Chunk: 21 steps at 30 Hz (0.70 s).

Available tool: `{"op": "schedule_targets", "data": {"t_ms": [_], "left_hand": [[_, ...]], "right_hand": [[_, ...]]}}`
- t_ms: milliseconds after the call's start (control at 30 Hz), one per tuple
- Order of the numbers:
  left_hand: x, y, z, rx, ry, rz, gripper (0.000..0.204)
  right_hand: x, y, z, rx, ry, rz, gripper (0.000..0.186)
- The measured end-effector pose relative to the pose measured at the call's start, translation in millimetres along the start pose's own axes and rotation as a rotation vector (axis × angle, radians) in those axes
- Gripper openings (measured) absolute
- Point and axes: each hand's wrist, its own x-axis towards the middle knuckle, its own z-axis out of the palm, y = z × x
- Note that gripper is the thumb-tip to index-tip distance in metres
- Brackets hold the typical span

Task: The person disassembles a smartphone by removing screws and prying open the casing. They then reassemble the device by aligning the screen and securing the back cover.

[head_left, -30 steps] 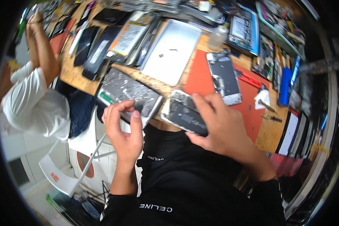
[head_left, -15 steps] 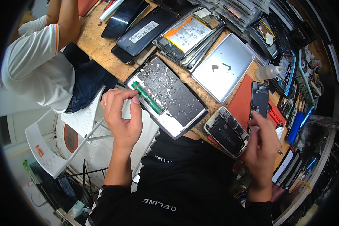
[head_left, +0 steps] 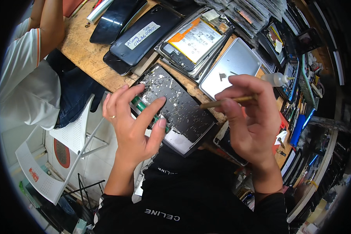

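A black tray-like panel (head_left: 183,117) with a white edge lies before me, scattered with many tiny screws and bits. Along its left side rests a green tube (head_left: 138,103), partly covered by my left hand (head_left: 134,121). That hand's fingers are spread over the tube and the panel's edge, its index fingertip among the screws. My right hand (head_left: 253,117) is closed on a thin brass-coloured stick-like tool (head_left: 212,104), whose tip points left over the panel's right part. Below the right hand, an opened phone (head_left: 226,142) shows only in part.
A silver metal tray (head_left: 243,54) with small dark parts lies beyond my right hand, beside a white squeeze bottle (head_left: 275,79). Stacked phones (head_left: 193,43) and a labelled dark phone (head_left: 140,37) line the far side. At left, another person (head_left: 27,82) sits by a white chair (head_left: 74,128).
My left hand has come down over the green tube, fingers spreading. The right hand has moved up and left from the opened phone and now holds the brass-coloured tool over the panel.
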Motion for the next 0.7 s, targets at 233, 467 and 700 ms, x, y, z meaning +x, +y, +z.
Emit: {"op": "schedule_targets", "data": {"t_ms": [233, 467, 700], "left_hand": [[-4, 1, -2, -0.077, -0.013, 0.026, 0.040], [1, -4, -2, -0.051, -0.032, 0.014, 0.045], [2, -4, 1, -0.082, -0.028, -0.027, 0.048]], "right_hand": [[17, 11, 28, -0.046, -0.009, -0.101, 0.034], [25, 12, 41, 0.003, -0.021, -0.117, 0.030], [34, 17, 48, -0.046, 0.060, -0.132, 0.023]]}}
